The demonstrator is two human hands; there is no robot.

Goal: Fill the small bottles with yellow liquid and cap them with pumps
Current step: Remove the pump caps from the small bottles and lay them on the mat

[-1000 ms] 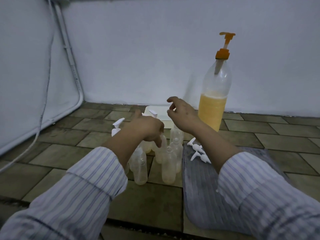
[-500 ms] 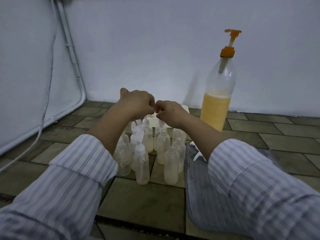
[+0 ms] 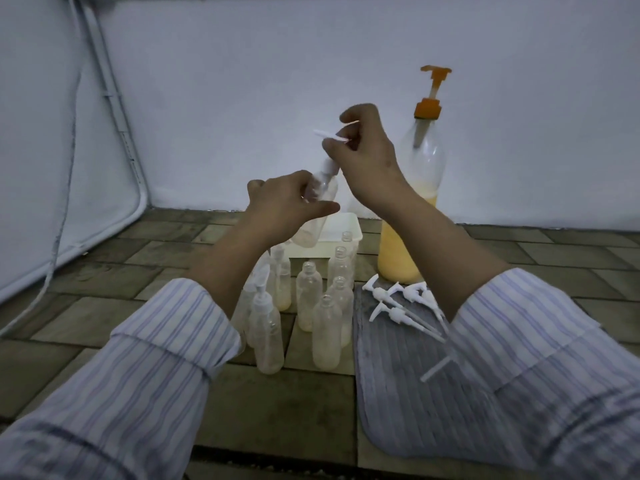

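Whereas half a second ago our fists met low over the cluster, our left hand [image 3: 287,202] now grips one small clear plastic bottle [image 3: 317,206] lifted above it, our right hand [image 3: 367,150] pinching its white pump [image 3: 329,135]; four loose white pumps [image 3: 398,303] lie on the grey ribbed mat [image 3: 415,393].

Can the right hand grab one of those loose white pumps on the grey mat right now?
Probably not yet: the right hand is busy pinching a pump on the raised bottle. The loose pumps lie uncovered below it.

Both sleeves [image 3: 166,362] white with thin blue-purple stripes, cuffs turned back.
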